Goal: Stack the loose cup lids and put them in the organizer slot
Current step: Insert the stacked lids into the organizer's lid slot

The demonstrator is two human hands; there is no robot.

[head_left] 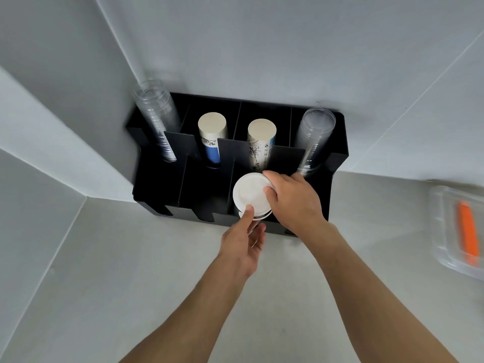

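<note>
A stack of white cup lids [250,193] sits over a front slot of the black organizer [337,163], third slot from the left. My right hand [296,203] grips the stack's right side, fingers on the top lid and its far edge. My left hand [245,242] holds the near edge, thumb on the top lid and fingers underneath. The lower lids are mostly hidden by my hands.
The organizer's back slots hold clear plastic cups [157,121], two paper cup stacks [210,134] [260,142], and clear cups [313,140]. The two front slots to the left are bare. A clear container with an orange item [467,239] lies at the right on the pale counter [131,284].
</note>
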